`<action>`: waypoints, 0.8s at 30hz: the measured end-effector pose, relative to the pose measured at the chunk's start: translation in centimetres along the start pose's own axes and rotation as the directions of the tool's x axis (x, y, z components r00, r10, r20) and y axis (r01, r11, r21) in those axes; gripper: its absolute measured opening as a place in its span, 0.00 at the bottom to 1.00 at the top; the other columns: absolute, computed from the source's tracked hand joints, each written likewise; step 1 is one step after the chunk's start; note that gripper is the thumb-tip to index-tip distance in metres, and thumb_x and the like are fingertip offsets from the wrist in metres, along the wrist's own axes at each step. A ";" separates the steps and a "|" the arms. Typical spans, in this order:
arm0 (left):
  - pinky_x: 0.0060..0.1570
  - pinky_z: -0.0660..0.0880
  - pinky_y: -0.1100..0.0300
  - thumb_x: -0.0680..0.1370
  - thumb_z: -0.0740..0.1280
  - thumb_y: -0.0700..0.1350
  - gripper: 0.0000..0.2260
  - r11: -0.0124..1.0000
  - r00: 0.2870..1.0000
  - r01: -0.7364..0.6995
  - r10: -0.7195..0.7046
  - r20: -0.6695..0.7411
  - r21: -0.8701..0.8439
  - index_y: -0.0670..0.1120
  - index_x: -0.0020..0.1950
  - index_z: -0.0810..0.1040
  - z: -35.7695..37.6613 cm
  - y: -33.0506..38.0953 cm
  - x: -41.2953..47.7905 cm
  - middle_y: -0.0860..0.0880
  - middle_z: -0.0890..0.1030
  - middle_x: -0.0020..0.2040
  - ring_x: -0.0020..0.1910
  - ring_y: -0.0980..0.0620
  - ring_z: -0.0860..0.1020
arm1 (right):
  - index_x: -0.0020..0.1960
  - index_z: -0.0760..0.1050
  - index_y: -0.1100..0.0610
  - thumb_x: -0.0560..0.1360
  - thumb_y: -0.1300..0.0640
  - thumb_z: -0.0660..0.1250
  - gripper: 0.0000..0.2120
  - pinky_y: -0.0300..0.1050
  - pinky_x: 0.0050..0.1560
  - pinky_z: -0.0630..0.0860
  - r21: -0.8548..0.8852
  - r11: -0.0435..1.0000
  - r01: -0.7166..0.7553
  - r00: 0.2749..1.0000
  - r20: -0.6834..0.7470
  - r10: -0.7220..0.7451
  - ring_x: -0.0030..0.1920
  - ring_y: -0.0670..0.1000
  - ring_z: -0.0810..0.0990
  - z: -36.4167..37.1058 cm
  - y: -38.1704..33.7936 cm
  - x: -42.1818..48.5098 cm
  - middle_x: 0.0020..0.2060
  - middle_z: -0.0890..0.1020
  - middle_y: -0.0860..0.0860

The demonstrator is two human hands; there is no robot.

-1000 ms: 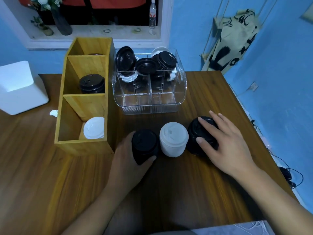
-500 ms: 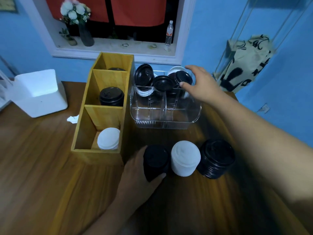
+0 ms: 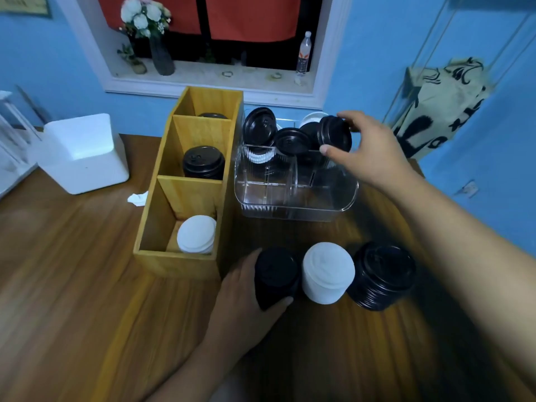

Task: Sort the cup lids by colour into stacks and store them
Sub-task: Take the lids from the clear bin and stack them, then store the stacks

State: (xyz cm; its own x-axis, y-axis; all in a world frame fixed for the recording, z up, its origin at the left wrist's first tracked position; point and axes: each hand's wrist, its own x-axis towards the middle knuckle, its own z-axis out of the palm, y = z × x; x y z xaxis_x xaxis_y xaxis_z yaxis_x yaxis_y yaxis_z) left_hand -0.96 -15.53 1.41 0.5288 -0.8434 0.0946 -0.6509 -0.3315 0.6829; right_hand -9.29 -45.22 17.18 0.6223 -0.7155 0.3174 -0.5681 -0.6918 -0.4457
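Three lid stacks stand on the table in front of me: a tall black stack [image 3: 275,275], a white stack [image 3: 327,271] and a wider black stack [image 3: 383,275]. My left hand [image 3: 246,297] grips the tall black stack from the left. My right hand [image 3: 368,149] reaches over the clear plastic organizer [image 3: 295,204] and pinches a black lid [image 3: 333,133] at its back right. More black lids [image 3: 259,126] and a white one [image 3: 311,117] lean in the organizer. The wooden three-compartment box [image 3: 177,262] holds white lids [image 3: 197,235] in front and black lids [image 3: 203,162] in the middle.
A white plastic box [image 3: 84,152] sits at the table's far left, with a crumpled white scrap [image 3: 137,197] beside the wooden box. Behind, a window sill carries a flower vase [image 3: 161,56] and a water bottle [image 3: 303,55]. A patterned cloth [image 3: 438,108] hangs at the right.
My right hand left the wide black stack, reached up to the organizer and took hold of a black lid there. My left hand stays on the tall black stack.
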 end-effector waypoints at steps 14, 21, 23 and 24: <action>0.66 0.61 0.66 0.68 0.79 0.59 0.44 1.000 0.999 -0.007 0.008 -0.033 0.027 0.50 0.78 0.62 -0.3 0.6 0.1 0.52 0.71 0.72 0.70 0.56 0.67 | 0.76 0.64 0.39 0.69 0.29 0.67 0.38 0.39 0.67 0.69 0.084 0.996 -0.013 0.946 0.324 -0.015 0.69 0.39 0.70 2.6 -1.8 -29.5 0.69 0.70 0.34; 0.66 0.64 0.62 0.68 0.79 0.58 0.42 1.000 0.999 -0.008 0.009 -0.044 0.011 0.51 0.76 0.63 -0.2 0.8 0.1 0.52 0.72 0.71 0.70 0.55 0.69 | 0.78 0.65 0.46 0.69 0.27 0.66 0.43 0.42 0.65 0.72 -0.032 0.999 -0.015 0.937 0.349 0.025 0.64 0.44 0.69 3.9 0.8 -31.2 0.67 0.72 0.41; 0.66 0.64 0.62 0.68 0.79 0.58 0.42 1.000 0.999 -0.006 0.007 -0.050 0.012 0.50 0.77 0.63 -0.2 0.9 0.0 0.52 0.72 0.71 0.70 0.55 0.69 | 0.78 0.64 0.45 0.67 0.26 0.67 0.45 0.39 0.65 0.67 0.036 0.996 -0.078 0.939 0.338 0.061 0.65 0.42 0.68 3.3 1.2 -31.3 0.68 0.71 0.39; 0.66 0.63 0.62 0.68 0.79 0.58 0.43 1.000 0.999 -0.004 0.005 -0.049 0.016 0.50 0.77 0.63 -0.1 0.9 0.0 0.52 0.72 0.71 0.70 0.54 0.69 | 0.78 0.63 0.44 0.67 0.26 0.68 0.45 0.38 0.65 0.66 0.074 0.990 -0.117 0.940 0.331 0.087 0.65 0.41 0.68 3.0 1.5 -31.4 0.68 0.70 0.38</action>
State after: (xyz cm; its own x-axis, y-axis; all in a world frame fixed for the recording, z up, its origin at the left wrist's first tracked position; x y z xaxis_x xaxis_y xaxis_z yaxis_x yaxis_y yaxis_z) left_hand -1.49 -15.75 2.13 0.5517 -0.8232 0.1339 -0.6617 -0.3343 0.6711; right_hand -28.06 -23.52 4.03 0.7138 -0.7001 -0.0174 -0.5958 -0.5940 -0.5406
